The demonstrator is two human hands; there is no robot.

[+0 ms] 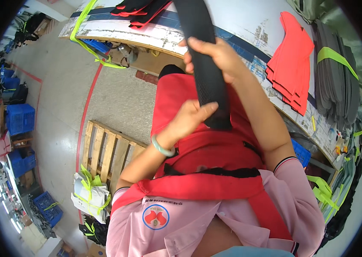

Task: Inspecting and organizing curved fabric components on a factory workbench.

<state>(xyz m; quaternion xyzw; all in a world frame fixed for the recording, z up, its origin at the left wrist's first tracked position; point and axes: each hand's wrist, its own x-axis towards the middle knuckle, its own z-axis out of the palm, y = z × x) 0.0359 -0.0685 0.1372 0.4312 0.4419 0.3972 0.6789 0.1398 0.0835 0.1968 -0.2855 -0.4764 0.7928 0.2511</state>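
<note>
A long black fabric strip (209, 73) with a ribbed patch runs from the table's edge down over my lap. Its lower end is gripped by my left hand (191, 118), thumb on top and fingers behind, a pale bangle at that wrist. Farther up, my right hand (215, 55) pinches the same strip at its side, thumb in front and fingertips showing past the far edge. The strip's upper end leaves the picture at the top. A red apron (202, 150) covers my lap beneath it.
On the worn white table (249, 38) lie red fabric pieces (292, 60), black-and-red pieces (142, 10) and a grey stack (337, 73) tied with a green band. Left stand a wooden pallet (110, 150), a tied white bundle (91, 192) and blue crates (20, 118).
</note>
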